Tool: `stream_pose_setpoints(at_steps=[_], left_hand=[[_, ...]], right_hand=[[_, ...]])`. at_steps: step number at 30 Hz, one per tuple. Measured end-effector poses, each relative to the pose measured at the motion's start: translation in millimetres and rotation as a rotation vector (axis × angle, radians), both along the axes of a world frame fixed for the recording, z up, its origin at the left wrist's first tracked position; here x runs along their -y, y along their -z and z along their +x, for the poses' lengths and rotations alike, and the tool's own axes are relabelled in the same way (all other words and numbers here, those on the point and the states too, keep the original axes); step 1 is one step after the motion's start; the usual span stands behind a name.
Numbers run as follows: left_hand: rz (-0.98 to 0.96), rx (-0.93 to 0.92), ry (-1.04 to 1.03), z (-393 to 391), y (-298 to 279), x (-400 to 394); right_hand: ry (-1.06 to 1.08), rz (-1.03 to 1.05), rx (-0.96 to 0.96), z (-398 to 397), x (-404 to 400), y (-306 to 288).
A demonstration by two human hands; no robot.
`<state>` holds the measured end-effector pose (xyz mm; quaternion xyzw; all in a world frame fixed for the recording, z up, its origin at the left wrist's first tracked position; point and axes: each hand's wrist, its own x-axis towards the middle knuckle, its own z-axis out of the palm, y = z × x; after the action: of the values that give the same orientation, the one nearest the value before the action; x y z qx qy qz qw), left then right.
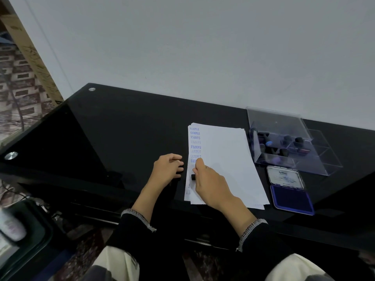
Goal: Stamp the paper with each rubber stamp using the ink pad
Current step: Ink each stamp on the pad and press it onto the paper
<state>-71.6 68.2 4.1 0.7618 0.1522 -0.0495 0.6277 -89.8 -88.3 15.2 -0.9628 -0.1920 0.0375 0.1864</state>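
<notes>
Head view puts your right hand [209, 179] on the near left part of the paper [227, 159], fingers curled round a small dark rubber stamp [193, 177] that shows only as a stub at the fingertips. It sits just below the column of blue SAMPLE marks [195, 142] running down the paper's left edge, so the next free spot lies toward you along that same edge. I judge you are pressing or about to press; whether the stamp face touches the sheet cannot be told.

Your left hand [168, 168] rests on the black desk [121, 128] just left of the paper, fingers loosely bent. Something dark lies at its fingertips, and I cannot tell whether it holds that or merely touches it.

The ink pad [292, 199] lies open just right of the paper's near corner, its lid [285, 177] tipped back away from you; your right hand is the nearer one for re-inking. The clear box [284, 142] with the other stamps stands right of the paper's far end; tinted plastic blurs them, so their number is unclear.
</notes>
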Motion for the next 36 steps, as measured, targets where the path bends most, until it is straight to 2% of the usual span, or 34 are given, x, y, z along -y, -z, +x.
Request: stream_pose_setpoints(at_steps=[4,7,13,17,20,22,26,28,32,36], left_hand=[[-0.151,-0.012,-0.057,-3.1,2.0,-3.7],[-0.151,0.038,-0.074,-5.6,6.1,-3.6],[-0.023,0.238,-0.137,-16.9,14.6,8.6],[0.168,0.427,-0.18,-24.6,22.9,14.9],[0.29,0.428,-0.164,-23.7,29.2,13.8],[0.399,0.399,-0.127,-22.5,31.7,13.9],[0.743,0.414,0.003,-18.1,37.6,17.2],[0.816,0.398,0.011,-17.1,39.2,18.1],[0.776,0.401,0.056,-19.0,37.9,17.1],[0.639,0.336,0.326,-19.6,27.5,7.9]], right_hand=[[0.011,-0.003,0.007,-7.1,1.7,1.9],[-0.002,-0.022,-0.014,-0.9,-0.3,-4.3],[-0.004,-0.034,-0.017,4.0,-1.5,-6.7],[-0.006,-0.026,-0.008,-4.3,0.3,-2.1],[-0.005,-0.029,-0.004,-0.9,-0.4,-1.3],[0.001,-0.04,0.004,2.7,-2.1,-2.9],[0.001,-0.034,0.02,-0.9,-1.5,-3.9],[-0.002,-0.039,0.026,-5.5,-0.1,-1.9],[-0.008,-0.043,0.02,-0.5,-1.0,-5.8],[-0.025,-0.044,-0.002,6.9,-1.3,-9.4]])
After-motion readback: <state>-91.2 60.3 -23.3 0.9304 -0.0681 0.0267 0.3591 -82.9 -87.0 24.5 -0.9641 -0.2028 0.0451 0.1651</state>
